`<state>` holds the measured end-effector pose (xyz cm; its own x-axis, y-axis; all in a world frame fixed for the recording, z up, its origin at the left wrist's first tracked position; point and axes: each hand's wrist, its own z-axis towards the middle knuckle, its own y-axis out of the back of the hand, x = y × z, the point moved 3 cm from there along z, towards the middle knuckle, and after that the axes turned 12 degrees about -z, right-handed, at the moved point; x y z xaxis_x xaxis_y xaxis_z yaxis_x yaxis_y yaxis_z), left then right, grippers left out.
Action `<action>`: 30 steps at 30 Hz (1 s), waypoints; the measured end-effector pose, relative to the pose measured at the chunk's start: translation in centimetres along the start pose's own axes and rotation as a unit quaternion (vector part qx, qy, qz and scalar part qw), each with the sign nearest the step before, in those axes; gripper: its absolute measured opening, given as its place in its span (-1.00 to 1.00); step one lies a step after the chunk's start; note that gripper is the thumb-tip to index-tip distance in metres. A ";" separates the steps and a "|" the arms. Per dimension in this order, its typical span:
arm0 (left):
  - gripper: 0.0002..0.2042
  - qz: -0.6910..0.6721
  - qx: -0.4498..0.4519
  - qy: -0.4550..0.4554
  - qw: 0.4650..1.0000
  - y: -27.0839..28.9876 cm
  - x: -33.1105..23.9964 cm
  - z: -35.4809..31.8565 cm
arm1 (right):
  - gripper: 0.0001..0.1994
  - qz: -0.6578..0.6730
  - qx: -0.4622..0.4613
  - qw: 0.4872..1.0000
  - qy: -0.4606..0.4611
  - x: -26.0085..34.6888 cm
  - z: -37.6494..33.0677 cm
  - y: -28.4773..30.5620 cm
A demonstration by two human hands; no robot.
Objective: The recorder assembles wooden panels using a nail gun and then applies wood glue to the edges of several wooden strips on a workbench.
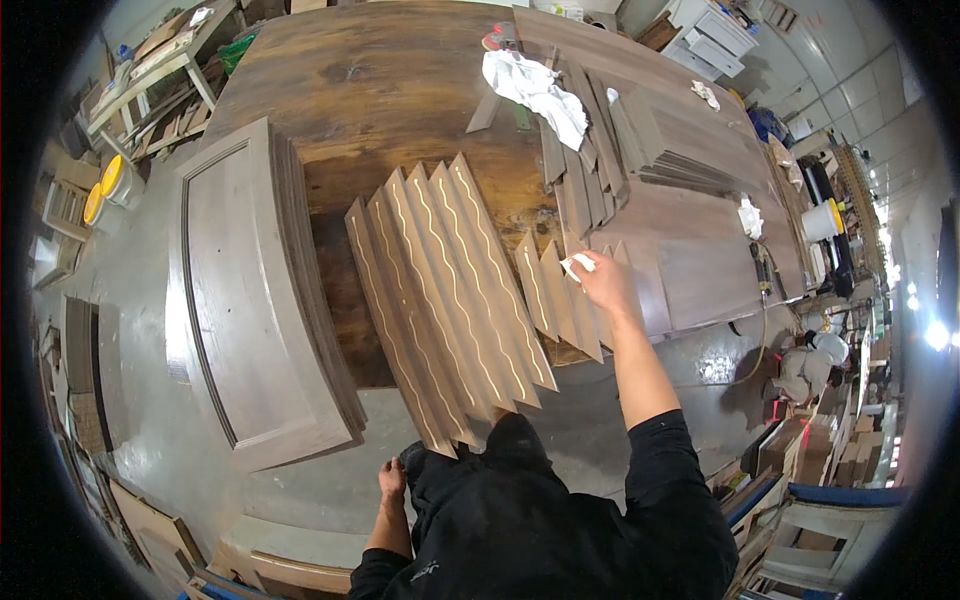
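Several long brown wood strips (440, 290) with pointed ends lie side by side on a wooden table (350, 90). Wavy pale lines, like beads of glue, run along them. To their right are shorter pointed strips (565, 305); the leftmost also carries a wavy line. My right hand (608, 285) reaches over these short strips, its fingers closed on a small white thing (577, 265); I cannot tell if it is a bottle or a cloth. My left hand (392, 480) hangs low beside my body, near the strips' front ends. Its fingers are curled, and what they hold, if anything, is hidden.
Grey panelled doors (235, 290) are stacked at the left. A white cloth (535, 95) lies over loose wood pieces (590, 170) at the back right, near stacked boards (690, 160). A hose (758, 355) hangs off the table's right edge. Another person (805, 370) crouches at far right.
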<state>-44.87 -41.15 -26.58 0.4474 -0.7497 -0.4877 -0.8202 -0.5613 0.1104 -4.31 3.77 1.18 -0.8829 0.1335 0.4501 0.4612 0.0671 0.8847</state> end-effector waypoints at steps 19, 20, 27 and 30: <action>-0.60 -0.016 -0.004 -0.010 1.000 0.3 -0.5 0.3 | -0.70 -0.024 -0.031 0.999 0.010 -1.1 0.3 -2.8; -0.60 -0.019 -0.007 -0.007 1.000 0.8 0.1 0.4 | -0.70 -0.024 -0.028 0.999 0.012 0.0 -0.6 -2.3; -0.62 0.015 -0.003 -0.006 1.000 1.1 0.5 1.0 | -0.72 -0.033 0.034 0.999 -0.021 0.2 -5.6 -0.3; -0.63 0.006 0.007 -0.011 1.000 0.1 -1.2 0.7 | -0.73 -0.039 0.036 0.998 -0.021 -0.3 -7.3 0.1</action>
<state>-45.73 -40.05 -26.59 0.4290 -0.7485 -0.5058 -0.8305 -0.5471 0.1052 -4.61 -3.54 2.01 -0.9126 0.1667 0.3734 0.3977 0.1496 0.9052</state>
